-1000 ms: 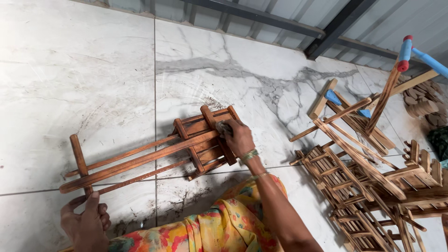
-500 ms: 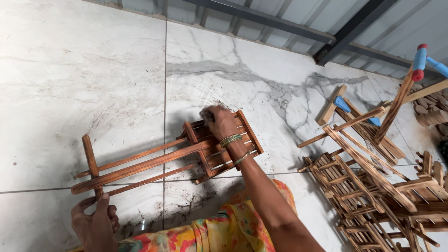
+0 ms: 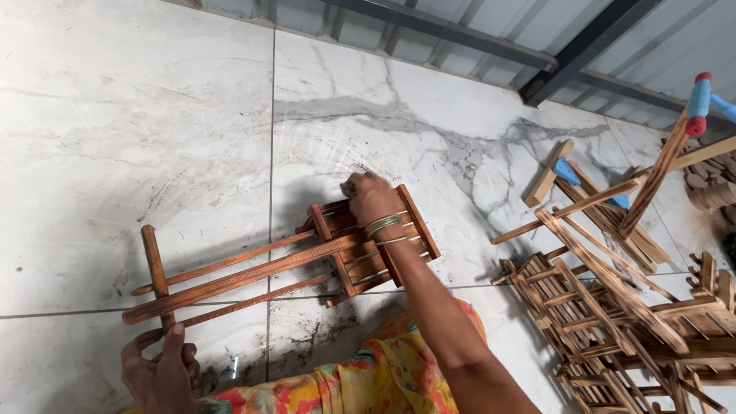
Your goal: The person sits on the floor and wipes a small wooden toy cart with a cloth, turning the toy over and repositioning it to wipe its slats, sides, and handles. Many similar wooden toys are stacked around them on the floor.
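A long brown wooden frame lies on the white marble floor, with a crossbar at its left end and a slatted box section at its right end. My right hand, bangles on the wrist, grips the far edge of the slatted section. My left hand sits at the bottom left, fingers around the lower tip of the crossbar. A yellow, floral-patterned garment covers my lap below the frame.
A heap of similar wooden frames is piled at the right, some with blue and red handles. Stacked round wooden pieces lie at the far right. A corrugated metal wall with a dark beam runs along the back.
My right hand has slid from the near side of the slatted section to its far edge. The frame's right end has shifted slightly. My left hand stays at the crossbar.
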